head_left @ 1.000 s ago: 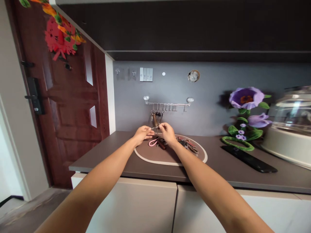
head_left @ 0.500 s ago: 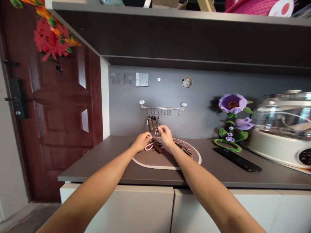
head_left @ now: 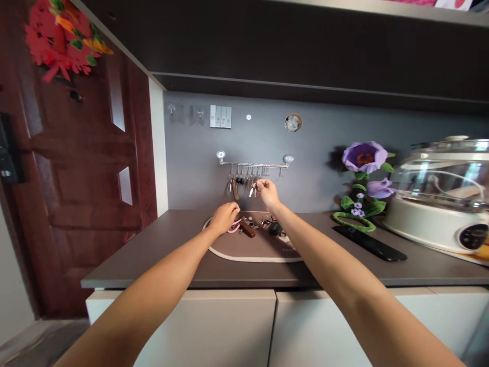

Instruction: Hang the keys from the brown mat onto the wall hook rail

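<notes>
Illumination was moderate; shelf underside (head_left: 267, 48) read nearly black. Purple flower (head_left: 364, 157) cast shadow leftward on wall (head_left: 317, 176). Glare marked clear dome (head_left: 431, 178). Wide-angle stretch distorted edges; keys (head_left: 251, 192) looked soft.

From where I stand, a dark red panelled door (head_left: 86, 178) fills the left, a black lock (head_left: 9, 158) at its edge and a frilly red decoration (head_left: 59, 43) above its peephole (head_left: 75, 95). On the grey wall I see a four-rocker switch panel (head_left: 220, 116) beside two small hooks (head_left: 199, 114), and a round hole (head_left: 293, 122) stuffed with something white. To the right, a purple fuzzy flower ornament (head_left: 364, 158) stands between a flat black slab (head_left: 372, 245) and a cream appliance (head_left: 424, 224) with a clear cover.
</notes>
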Demonstrator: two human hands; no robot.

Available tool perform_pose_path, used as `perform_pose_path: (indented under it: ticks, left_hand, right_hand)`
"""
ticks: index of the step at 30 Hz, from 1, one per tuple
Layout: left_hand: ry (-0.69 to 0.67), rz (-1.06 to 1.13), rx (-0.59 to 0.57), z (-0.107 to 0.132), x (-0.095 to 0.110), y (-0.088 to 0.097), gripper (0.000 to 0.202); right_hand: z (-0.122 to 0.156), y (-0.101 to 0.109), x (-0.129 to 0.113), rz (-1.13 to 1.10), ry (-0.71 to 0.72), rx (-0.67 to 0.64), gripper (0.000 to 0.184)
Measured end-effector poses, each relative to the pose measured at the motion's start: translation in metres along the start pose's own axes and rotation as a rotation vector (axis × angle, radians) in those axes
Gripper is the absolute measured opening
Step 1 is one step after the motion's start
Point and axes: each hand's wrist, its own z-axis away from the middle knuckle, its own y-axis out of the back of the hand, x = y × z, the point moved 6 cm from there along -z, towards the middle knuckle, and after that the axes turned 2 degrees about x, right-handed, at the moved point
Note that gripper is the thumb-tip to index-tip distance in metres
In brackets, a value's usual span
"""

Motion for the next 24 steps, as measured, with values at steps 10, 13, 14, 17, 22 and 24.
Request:
perform_pose_path:
  ticks: [10,13,14,17,22,24]
  left_hand:
    - [0.004,-0.017,-0.016,-0.001,-0.001,-0.003,0.021]
    - [0.018,-0.004,-0.018,-0.001,-0.002,-0.003,0.021]
    - [0.024,0.001,-0.017,-0.001,-0.002,-0.003,0.021]
    - [0.039,0.003,-0.012,-0.002,-0.004,-0.003,0.02]
    - [0.051,0.001,-0.006,-0.002,-0.006,-0.003,0.02]
    - [0.052,0.006,-0.003,-0.002,-0.007,-0.003,0.02]
  right_hand:
    - [-0.025,-0.011,-0.002,-0.128,-0.132,0.041,0.009]
    - [-0.031,-0.014,0.001,-0.137,-0.126,0.048,0.01]
    - [-0.032,-0.016,0.002,-0.14,-0.124,0.052,0.011]
    - [-0.035,-0.018,0.006,-0.142,-0.13,0.074,0.011]
    - [-0.037,-0.019,0.009,-0.146,-0.138,0.102,0.012]
    - [-0.038,-0.019,0.009,-0.155,-0.139,0.1,0.012]
